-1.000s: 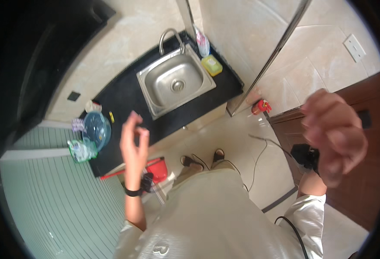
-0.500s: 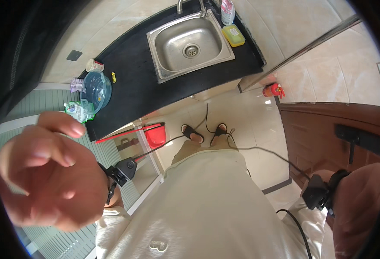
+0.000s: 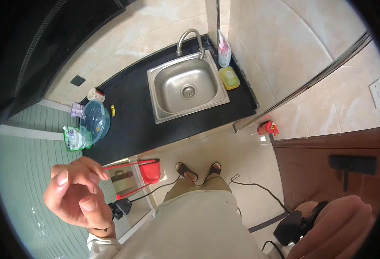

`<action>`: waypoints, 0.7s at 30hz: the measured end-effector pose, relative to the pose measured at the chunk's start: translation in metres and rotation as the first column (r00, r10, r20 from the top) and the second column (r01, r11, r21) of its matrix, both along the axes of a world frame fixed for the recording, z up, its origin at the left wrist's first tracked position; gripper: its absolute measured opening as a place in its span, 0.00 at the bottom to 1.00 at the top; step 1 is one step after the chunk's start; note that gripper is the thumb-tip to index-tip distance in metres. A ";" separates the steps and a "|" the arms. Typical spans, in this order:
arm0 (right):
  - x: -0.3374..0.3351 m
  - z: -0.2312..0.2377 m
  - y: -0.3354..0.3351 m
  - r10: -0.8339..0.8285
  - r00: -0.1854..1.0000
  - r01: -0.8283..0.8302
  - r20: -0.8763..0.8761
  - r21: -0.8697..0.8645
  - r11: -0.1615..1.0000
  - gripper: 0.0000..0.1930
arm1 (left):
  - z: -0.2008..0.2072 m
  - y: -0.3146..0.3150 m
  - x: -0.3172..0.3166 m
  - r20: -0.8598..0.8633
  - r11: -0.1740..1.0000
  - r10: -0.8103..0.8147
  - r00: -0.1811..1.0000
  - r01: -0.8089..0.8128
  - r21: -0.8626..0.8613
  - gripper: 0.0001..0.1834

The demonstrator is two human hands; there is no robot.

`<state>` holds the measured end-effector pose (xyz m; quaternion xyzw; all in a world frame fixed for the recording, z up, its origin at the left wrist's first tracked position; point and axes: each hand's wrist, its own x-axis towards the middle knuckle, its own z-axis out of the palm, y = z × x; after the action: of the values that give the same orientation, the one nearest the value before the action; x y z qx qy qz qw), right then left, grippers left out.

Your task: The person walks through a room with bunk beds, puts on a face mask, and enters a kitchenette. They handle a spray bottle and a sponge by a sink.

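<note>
Empty hands (image 3: 75,196) above steel sink (image 3: 188,88).

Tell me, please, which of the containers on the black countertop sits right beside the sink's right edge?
The yellow soap box: it lies against the steel sink on its right, below the pink-and-white pouch, whereas the clear blue bowl and small cups sit at the counter's far left.

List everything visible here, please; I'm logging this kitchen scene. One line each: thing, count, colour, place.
sink: 1, steel, set in counter
tap: 1, chrome, behind sink
counter: 1, black, along tiled wall
sponge box: 1, yellow, right of sink
pouch: 1, white-pink, behind sponge box
bowl: 1, clear blue, counter's left end
green packet: 1, beside bowl
dustpan: 1, red, floor
door: 1, brown, right
left hand: empty, raised, fingers curled
right hand: lower right, grip unclear
</note>
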<state>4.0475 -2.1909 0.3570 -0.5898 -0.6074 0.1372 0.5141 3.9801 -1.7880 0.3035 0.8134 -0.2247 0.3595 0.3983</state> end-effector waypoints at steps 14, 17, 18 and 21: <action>0.005 0.005 -0.006 -0.044 0.999 0.044 -0.002 -0.068 0.997 0.06 | -0.013 0.001 0.007 -0.033 1.000 -0.017 0.999 0.016 -0.025 0.27; -0.001 0.003 -0.018 -0.073 0.997 0.072 -0.003 -0.108 0.992 0.06 | -0.012 0.001 0.006 -0.053 0.999 -0.033 0.998 0.032 -0.008 0.27; -0.001 0.003 -0.021 -0.078 0.997 0.078 0.004 -0.121 0.990 0.07 | -0.013 0.001 0.007 -0.050 1.000 -0.021 0.999 0.021 0.001 0.27; 0.003 0.012 -0.007 -0.102 0.995 0.102 0.008 -0.127 0.987 0.07 | -0.012 0.004 0.012 -0.054 1.000 -0.030 0.998 0.030 -0.007 0.27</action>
<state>4.0510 -2.1980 0.3693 -0.6519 -0.5668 0.1484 0.4814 3.9923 -1.7842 0.2916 0.8181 -0.2248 0.3321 0.4121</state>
